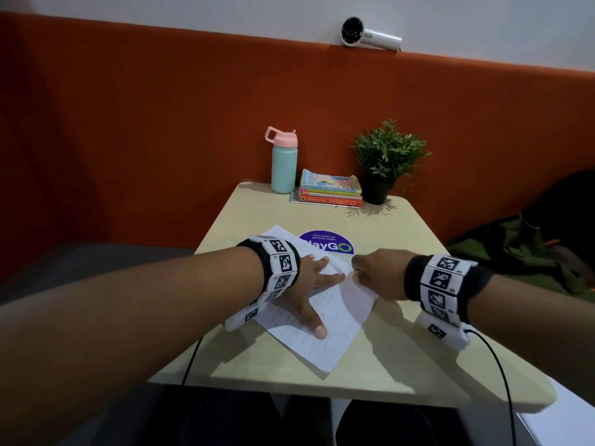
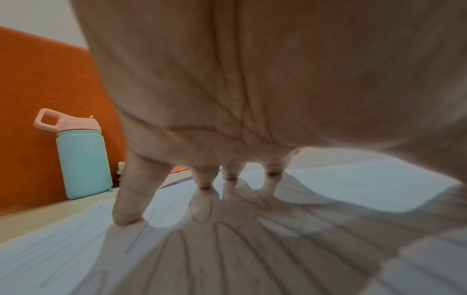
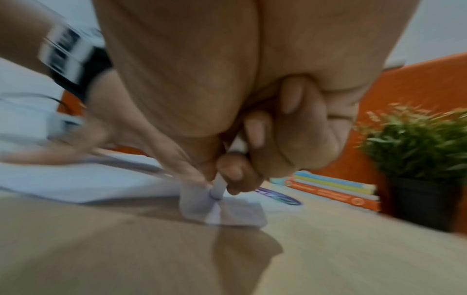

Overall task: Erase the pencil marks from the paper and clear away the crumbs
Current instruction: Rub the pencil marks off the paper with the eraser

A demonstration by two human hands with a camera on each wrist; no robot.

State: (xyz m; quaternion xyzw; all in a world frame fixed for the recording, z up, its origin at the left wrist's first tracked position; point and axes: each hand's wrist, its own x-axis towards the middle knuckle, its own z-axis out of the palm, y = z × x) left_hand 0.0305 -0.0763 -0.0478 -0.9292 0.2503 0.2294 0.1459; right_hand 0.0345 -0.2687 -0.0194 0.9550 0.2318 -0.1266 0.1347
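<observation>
two hands (image 1: 304,286) work over one sheet of paper (image 1: 335,333) that lies skewed on a pale table (image 1: 418,358), its far edge overlapping a purple round sticker (image 1: 326,242). the left hand lies flat on the sheet, fingers straight and spread apart, thumb (image 1: 317,326) stretched toward the near edge; from the left wrist view the fingertips (image 2: 125,216) press down on the paper, and long grey pencil marks (image 2: 227,245) run across the sheet under the palm.

the right hand (image 1: 378,273) sits at the sheet's right edge, fingers curled in and clamped on a slim white stick-shaped eraser (image 3: 218,186) – thumb and forefinger pinch it low, the other fingers folded around its upper part. its tip meets the paper at a corner (image 3: 235,215) that lies on the table in that blurred view. whether any crumbs lie on the sheet i cannot tell – the pictures are too soft.

at the far end of the table stand a mint bottle with a pink lid (image 1: 283,160), a small stack of books (image 1: 330,189) and a potted plant (image 1: 384,162), all against an orange padded wall (image 1: 161,123). a white handheld fan (image 1: 370,35) rests on top of that wall. both wrists wear bands with black-and-white markers (image 1: 281,268).
</observation>
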